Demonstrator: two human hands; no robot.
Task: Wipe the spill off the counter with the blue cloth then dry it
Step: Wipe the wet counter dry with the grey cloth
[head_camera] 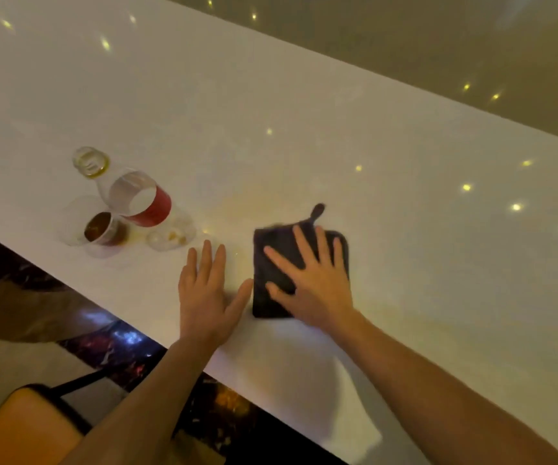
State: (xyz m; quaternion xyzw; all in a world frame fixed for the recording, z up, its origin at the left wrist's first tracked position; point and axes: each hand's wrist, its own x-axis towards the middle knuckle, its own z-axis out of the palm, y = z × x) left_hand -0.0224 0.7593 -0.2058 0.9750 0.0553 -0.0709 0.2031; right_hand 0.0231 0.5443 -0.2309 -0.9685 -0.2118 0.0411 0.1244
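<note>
Glasses [126, 209] left — counter [405, 196] rightward open

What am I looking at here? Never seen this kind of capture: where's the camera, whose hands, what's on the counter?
There is no machine. One wide-angle camera sits on a person's head and looks down at their bare hands. The white glossy counter runs diagonally through the picture. The right hand presses flat, fingers spread, on a dark folded cloth with a hanging loop. The left hand lies open on the counter beside the cloth, holding nothing. Further left stand a clear plastic bottle with a red label, lying tipped, a clear cup with brown liquid and a small glass jar. A faint yellowish spill spreads between them and the cloth.
</note>
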